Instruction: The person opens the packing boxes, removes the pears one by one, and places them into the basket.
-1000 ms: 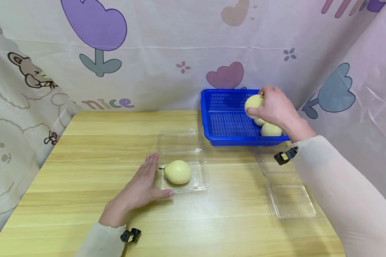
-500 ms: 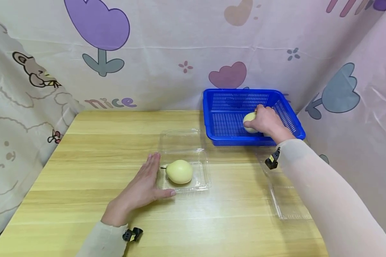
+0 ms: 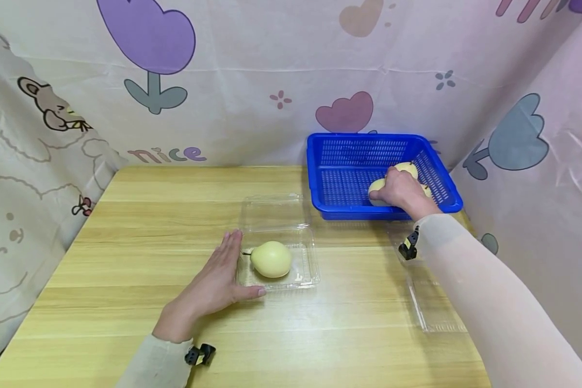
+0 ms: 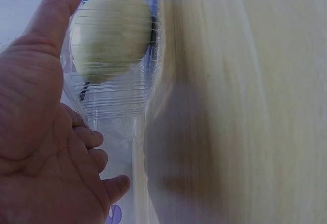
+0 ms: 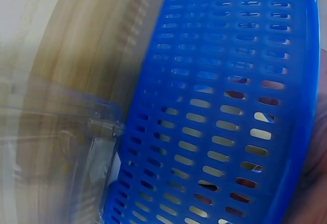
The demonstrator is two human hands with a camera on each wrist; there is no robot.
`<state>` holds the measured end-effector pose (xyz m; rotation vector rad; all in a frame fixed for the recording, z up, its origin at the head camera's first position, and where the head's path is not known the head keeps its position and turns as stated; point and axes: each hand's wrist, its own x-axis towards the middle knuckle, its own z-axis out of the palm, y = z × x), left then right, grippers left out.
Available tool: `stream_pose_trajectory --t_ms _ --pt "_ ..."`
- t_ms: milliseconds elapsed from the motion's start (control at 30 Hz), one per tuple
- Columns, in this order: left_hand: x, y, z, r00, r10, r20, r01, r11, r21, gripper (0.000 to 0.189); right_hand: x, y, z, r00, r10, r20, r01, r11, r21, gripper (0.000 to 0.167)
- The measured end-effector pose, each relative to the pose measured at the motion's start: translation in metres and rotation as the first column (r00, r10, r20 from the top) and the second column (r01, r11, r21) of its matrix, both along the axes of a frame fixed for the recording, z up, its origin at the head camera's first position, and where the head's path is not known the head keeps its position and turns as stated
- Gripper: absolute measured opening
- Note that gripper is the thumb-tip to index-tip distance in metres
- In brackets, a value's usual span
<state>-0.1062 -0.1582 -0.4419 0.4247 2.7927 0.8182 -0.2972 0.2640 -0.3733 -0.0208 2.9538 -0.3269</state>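
A pale yellow-green pear [image 3: 271, 259] lies on its side, stem to the left, in a clear clamshell box [image 3: 306, 269] with its lid [image 3: 274, 211] folded back. My left hand [image 3: 206, 291] rests against the box's left side, thumb and fingers spread; the left wrist view shows the pear [image 4: 110, 32] through the clear wall. Inside the blue basket [image 3: 341, 209], my right hand [image 3: 403, 188] grips a pear [image 3: 375, 189] between thumb and fingers. Two more pears [image 3: 407, 169] show beside that hand. In the right wrist view the basket wall [image 5: 214, 106] hides most of the hand.
A second open clear box [image 3: 431, 307] lies at the right of the wooden table [image 3: 140, 237], partly under the right forearm. Behind the basket hangs a printed curtain [image 3: 242, 108], which also runs down both sides.
My right hand has gone down into the basket, from holding a pear above it to gripping one low inside. The left hand stays at the box.
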Motion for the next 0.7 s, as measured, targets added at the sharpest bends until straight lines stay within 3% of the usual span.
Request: stream_pose_trajectory --t_ms 367,467,600,700 --pt "0.0001 0.0005 0.0003 1.000 0.002 0.002 -0.002 1.000 -0.008 0.140 0.0017 0.0012 -0.0007 1.000 -0.007 0.016 0.007 1.000 -0.001 0.063" --pt "0.0001 0.0007 0.0008 1.000 0.004 0.002 -0.004 1.000 -0.007 0.141 0.0013 0.0011 0.0007 0.999 -0.025 0.025 0.025 1.000 0.009 0.071" --pt "0.0001 0.0009 0.0017 1.000 0.004 0.004 -0.004 1.000 -0.006 0.141 0.0012 0.0006 0.0027 0.998 -0.050 0.038 0.050 0.999 0.016 0.094" --pt "0.0000 0.0012 0.0022 1.000 0.001 0.003 -0.001 1.000 -0.007 0.140 0.0025 0.0001 0.0041 0.997 -0.057 0.043 0.056 0.998 0.020 0.097"
